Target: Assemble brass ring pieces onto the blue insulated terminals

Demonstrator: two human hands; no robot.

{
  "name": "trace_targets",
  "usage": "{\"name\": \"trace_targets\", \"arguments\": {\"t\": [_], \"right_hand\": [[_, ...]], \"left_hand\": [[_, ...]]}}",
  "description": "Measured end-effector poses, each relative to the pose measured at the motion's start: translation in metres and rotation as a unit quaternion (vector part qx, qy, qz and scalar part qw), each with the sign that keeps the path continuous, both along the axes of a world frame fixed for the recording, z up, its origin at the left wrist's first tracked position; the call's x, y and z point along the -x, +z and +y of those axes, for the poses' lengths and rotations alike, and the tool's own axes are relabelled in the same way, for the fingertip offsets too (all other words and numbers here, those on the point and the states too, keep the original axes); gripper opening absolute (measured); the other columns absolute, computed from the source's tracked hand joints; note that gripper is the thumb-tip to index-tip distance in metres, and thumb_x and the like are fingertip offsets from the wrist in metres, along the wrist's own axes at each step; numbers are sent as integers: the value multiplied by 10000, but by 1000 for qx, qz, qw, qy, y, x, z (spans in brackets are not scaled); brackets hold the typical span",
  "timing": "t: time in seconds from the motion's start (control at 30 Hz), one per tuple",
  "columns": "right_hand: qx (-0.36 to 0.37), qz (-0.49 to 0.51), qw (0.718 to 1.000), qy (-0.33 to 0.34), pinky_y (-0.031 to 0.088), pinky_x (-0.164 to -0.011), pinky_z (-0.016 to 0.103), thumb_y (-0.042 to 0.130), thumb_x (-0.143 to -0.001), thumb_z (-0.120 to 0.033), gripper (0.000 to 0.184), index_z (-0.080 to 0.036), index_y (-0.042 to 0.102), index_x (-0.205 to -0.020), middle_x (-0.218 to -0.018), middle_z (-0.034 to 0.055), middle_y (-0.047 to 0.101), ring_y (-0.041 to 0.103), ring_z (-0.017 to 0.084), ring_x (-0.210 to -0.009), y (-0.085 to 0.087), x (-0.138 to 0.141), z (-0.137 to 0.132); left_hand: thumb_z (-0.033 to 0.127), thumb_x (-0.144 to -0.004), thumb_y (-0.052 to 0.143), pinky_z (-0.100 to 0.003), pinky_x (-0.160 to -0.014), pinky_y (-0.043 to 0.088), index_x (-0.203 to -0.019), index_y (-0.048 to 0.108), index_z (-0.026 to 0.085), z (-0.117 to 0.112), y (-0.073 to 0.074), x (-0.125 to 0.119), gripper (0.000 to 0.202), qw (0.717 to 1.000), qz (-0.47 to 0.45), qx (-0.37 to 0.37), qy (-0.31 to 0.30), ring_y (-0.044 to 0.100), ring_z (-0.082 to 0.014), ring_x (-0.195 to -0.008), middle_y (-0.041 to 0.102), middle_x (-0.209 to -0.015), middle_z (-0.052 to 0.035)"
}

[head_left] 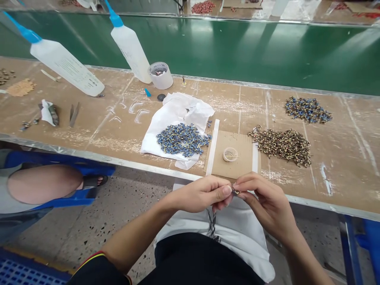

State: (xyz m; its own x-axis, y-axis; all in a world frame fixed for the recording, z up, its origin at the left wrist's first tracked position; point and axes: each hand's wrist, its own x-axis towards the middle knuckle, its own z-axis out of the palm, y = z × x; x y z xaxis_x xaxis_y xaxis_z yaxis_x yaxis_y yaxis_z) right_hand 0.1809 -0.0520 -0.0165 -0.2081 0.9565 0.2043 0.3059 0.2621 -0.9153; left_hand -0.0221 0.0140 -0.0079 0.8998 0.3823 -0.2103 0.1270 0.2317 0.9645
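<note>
At the table's near edge (pixel 142 166), left hand (pixel 208 193) and right hand (pixel 265 202), angled inward, pinch a piece (pixel 236 192); its long axis and direction are unclear.

Left hand (pixel 208 194) and right hand (pixel 265 200) meet at the near tabletop (pixel 341 146) edge, fingers closed round one small piece (pixel 236 192). Beyond: cardboard (pixel 221 162) bearing a clear cup (pixel 230 159). Leftward, blue-yellow heap (pixel 181 136) on white sheet (pixel 169 109); rightward, brownish heap (pixel 285 146).

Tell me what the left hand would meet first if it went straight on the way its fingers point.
Probably the right hand, close ahead of the left hand at the small piece both seem to touch; exact depth is unclear.
</note>
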Motion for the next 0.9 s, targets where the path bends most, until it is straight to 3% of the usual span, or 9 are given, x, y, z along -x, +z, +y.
{"name": "trace_targets", "arguments": {"t": [0.1, 0.2, 0.27, 0.43, 0.9], "right_hand": [[50, 53, 996, -41, 523, -700, 301, 619, -905, -188, 90, -246, 674, -945, -898, 55, 659, 643, 192, -832, -4, 4, -4], [101, 120, 984, -89, 524, -665, 266, 627, -909, -224, 41, -233, 666, -913, -885, 45, 638, 625, 169, -806, -8, 11, -9], [128, 160, 973, -108, 530, -652, 258, 627, -913, -245, 42, -221, 659, -900, -866, 39, 631, 616, 155, -764, -11, 16, -11], [174, 189, 960, -116, 516, -646, 234, 627, -919, -250, 60, -214, 650, -877, -810, 10, 625, 600, 119, -695, -16, 21, -14], [138, 45, 989, -21, 443, -585, 258, 523, -965, -269, 194, -206, 526, -782, -731, 6, 565, 545, 133, -629, -14, 16, -11]], "left_hand": [[447, -1018, 334, -237, -602, 410, -848, 528, 147, -6, 2, -2, 396, 990, 41, -128, 38, 514, -129, -644, 534, -719, -14], [363, -1015, 382, -251, -629, 391, -882, 551, 147, -11, 1, -4, 305, 945, 79, -305, 84, 524, -142, -683, 571, -759, -23], [312, -1017, 379, -248, -632, 391, -875, 553, 150, -13, -2, -5, 277, 922, 76, -365, 104, 533, -143, -689, 584, -772, -28], [236, -1013, 358, -236, -621, 393, -822, 537, 158, -15, -10, -8, 273, 896, 79, -418, 125, 540, -141, -683, 577, -766, -32], [66, -880, 390, -256, -527, 334, -723, 482, 184, -14, -14, 0, 217, 834, 84, -540, 79, 530, -143, -593, 552, -660, -8]]}}
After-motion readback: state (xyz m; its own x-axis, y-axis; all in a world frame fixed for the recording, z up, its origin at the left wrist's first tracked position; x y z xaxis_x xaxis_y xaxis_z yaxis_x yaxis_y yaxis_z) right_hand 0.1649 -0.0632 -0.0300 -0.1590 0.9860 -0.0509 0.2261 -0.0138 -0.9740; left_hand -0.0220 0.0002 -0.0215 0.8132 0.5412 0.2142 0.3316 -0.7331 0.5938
